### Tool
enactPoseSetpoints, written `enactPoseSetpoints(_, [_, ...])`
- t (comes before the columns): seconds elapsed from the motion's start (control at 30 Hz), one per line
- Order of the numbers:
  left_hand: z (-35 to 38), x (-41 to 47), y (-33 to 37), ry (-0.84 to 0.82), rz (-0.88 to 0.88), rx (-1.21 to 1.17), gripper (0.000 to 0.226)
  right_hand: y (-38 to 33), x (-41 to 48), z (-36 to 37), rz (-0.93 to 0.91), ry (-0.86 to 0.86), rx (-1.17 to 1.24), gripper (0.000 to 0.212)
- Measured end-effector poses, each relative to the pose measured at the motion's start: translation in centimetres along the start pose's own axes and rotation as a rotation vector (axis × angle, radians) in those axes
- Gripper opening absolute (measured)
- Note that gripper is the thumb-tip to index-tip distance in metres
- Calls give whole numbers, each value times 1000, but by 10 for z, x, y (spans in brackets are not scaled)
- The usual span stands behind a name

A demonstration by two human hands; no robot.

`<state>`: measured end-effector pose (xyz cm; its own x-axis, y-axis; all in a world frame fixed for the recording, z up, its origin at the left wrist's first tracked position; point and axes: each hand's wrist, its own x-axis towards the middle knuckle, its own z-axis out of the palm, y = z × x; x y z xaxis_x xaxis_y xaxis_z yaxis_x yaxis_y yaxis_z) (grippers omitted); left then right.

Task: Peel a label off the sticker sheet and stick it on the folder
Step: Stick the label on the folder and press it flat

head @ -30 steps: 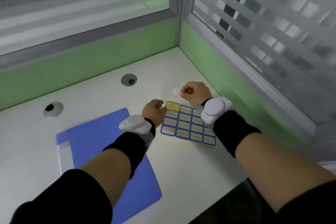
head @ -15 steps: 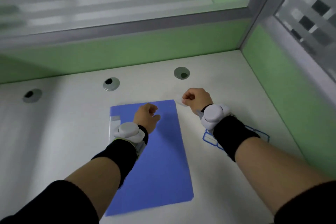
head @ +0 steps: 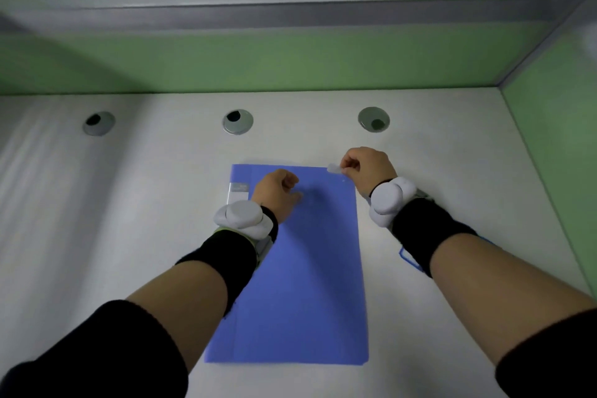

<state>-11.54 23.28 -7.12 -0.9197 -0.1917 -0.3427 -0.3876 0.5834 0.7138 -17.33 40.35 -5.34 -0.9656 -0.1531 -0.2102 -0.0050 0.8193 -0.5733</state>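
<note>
A blue folder (head: 303, 284) lies flat on the white desk in the middle of the view. My right hand (head: 366, 168) hovers over its far right corner and pinches a small pale label (head: 333, 168) between thumb and forefinger. My left hand (head: 278, 191) rests on the folder's upper left part with fingers curled, nothing visible in it. The sticker sheet (head: 407, 257) lies to the right of the folder, almost wholly hidden under my right forearm; only a blue edge shows.
Three round cable grommets (head: 237, 121) sit in a row near the back of the desk (head: 129, 236). Green partition walls (head: 290, 58) close the back and right sides. A white spine tag (head: 238, 192) marks the folder's left edge.
The view has swung left, bringing the folder to the centre. Both hands moved from the sticker sheet to the folder, the right one carrying the peeled label to the folder's far right corner.
</note>
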Motion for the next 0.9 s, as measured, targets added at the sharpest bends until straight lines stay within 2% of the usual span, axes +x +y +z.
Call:
enactPoseSetpoints(0.43, [9,10,-10,-37,-23,-3,29,-1,6,16,-108,-49,-209,17])
enactPoseSetpoints(0.9, [12,13,-12,-38,-28,14,28,6,-4,28,-99,-122,-215,18])
